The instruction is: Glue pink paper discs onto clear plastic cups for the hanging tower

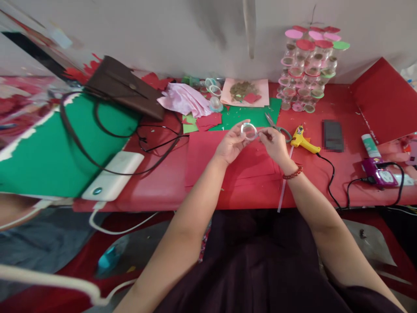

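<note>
My left hand (232, 143) grips a clear round plastic piece (249, 131) with a pale, shiny rim, its thumb and fingers closed on the left side. At the right edge of that piece, my right hand (273, 142) has its fingertips pinched together; what sits between them is too small to make out. Beneath both hands lie red paper sheets (208, 161). Scissors (282, 131) with grey handles rest just behind my right hand. A yellow glue gun (304, 141) lies to its right, with a translucent glue stick (284, 187) sticking out toward the table's front edge.
A hanging craft of several clear cups (302, 69) stands at the back right. Along the back are scrap-covered paper (224, 98) and a pink cloth (185, 100). At left are a brown bag (127, 89) and white power bank (114, 176). A purple adapter (384, 174) trails cords.
</note>
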A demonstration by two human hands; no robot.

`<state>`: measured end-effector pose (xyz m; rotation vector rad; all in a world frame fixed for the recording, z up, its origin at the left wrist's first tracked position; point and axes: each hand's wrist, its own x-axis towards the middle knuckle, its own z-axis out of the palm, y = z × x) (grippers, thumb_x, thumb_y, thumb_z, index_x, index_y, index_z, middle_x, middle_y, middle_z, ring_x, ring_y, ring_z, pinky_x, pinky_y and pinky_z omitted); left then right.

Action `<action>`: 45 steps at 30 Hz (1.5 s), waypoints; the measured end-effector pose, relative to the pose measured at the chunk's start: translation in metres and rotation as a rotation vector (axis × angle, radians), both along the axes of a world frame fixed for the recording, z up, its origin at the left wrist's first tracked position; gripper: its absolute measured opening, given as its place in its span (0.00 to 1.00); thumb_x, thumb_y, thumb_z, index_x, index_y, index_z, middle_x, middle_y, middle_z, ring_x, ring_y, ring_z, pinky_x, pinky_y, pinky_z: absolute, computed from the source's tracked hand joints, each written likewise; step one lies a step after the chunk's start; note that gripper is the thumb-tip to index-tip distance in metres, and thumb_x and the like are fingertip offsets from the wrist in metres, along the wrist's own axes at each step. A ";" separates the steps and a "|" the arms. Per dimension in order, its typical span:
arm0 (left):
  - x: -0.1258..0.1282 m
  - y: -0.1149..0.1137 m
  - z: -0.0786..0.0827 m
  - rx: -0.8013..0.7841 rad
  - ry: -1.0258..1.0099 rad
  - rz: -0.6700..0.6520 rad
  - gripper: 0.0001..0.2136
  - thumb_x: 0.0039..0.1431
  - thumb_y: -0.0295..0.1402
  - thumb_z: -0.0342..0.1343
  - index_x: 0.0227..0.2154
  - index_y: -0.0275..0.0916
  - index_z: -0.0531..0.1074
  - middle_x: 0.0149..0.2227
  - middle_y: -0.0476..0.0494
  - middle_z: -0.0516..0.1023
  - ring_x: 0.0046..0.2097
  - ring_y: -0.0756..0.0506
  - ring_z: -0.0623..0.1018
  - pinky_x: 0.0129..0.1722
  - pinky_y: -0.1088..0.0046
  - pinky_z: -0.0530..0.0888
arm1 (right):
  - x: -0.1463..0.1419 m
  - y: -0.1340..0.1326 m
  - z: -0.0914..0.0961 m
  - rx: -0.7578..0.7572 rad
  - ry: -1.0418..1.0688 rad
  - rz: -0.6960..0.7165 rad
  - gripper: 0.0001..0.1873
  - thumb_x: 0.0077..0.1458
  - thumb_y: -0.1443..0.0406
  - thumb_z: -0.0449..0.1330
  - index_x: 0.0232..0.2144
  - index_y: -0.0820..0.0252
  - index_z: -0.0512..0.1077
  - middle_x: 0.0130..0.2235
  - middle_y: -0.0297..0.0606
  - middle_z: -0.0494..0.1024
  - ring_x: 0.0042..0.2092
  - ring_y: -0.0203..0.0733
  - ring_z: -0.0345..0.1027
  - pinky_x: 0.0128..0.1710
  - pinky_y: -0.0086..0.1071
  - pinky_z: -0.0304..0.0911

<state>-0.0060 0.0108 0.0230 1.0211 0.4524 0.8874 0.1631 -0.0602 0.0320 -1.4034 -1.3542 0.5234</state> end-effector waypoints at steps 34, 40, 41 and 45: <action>0.005 -0.001 -0.008 0.026 0.048 -0.029 0.24 0.46 0.37 0.77 0.49 0.49 0.82 0.51 0.46 0.84 0.49 0.46 0.82 0.50 0.70 0.77 | 0.004 -0.001 0.003 -0.053 0.079 -0.121 0.14 0.64 0.55 0.62 0.29 0.55 0.74 0.28 0.34 0.78 0.30 0.36 0.71 0.32 0.30 0.66; 0.007 0.003 -0.017 0.184 0.085 0.004 0.27 0.44 0.40 0.78 0.51 0.52 0.82 0.53 0.45 0.84 0.52 0.43 0.82 0.56 0.62 0.75 | 0.001 -0.003 0.007 0.008 0.337 0.100 0.15 0.54 0.51 0.67 0.34 0.56 0.79 0.33 0.34 0.80 0.31 0.34 0.68 0.31 0.30 0.64; 0.007 0.004 -0.018 0.217 0.095 0.014 0.28 0.44 0.41 0.78 0.51 0.52 0.82 0.53 0.46 0.84 0.52 0.43 0.82 0.56 0.62 0.76 | 0.000 -0.004 0.008 -0.004 0.349 0.125 0.16 0.54 0.50 0.67 0.35 0.56 0.80 0.33 0.35 0.81 0.32 0.34 0.69 0.31 0.30 0.64; 0.007 0.006 -0.022 0.454 0.192 0.148 0.27 0.48 0.47 0.76 0.52 0.53 0.82 0.53 0.44 0.82 0.52 0.44 0.81 0.52 0.64 0.78 | -0.004 -0.006 0.009 -0.065 0.360 0.152 0.19 0.53 0.47 0.67 0.35 0.56 0.81 0.34 0.36 0.82 0.34 0.36 0.71 0.33 0.31 0.66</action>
